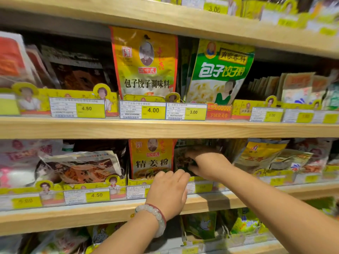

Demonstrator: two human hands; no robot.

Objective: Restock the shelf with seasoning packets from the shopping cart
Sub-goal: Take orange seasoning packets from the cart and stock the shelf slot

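Two hands reach into the lower wooden shelf [110,211] among seasoning packets.

Right hand [211,163] curls its fingers round a dark packet [181,159], which stands just right of the yellow packet [151,158] and behind the shelf's price strip. Left hand [167,191], with a bead bracelet [156,215] on the wrist, lies with relaxed fingers over the price tags, fingertips touching the yellow packet's lower edge and holding nothing. No shopping cart shows.

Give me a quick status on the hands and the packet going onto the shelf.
Right hand gripping dark seasoning packet, pushing it into the lower shelf row. Left hand open, resting against yellow ginger powder packet. Nothing blocking.
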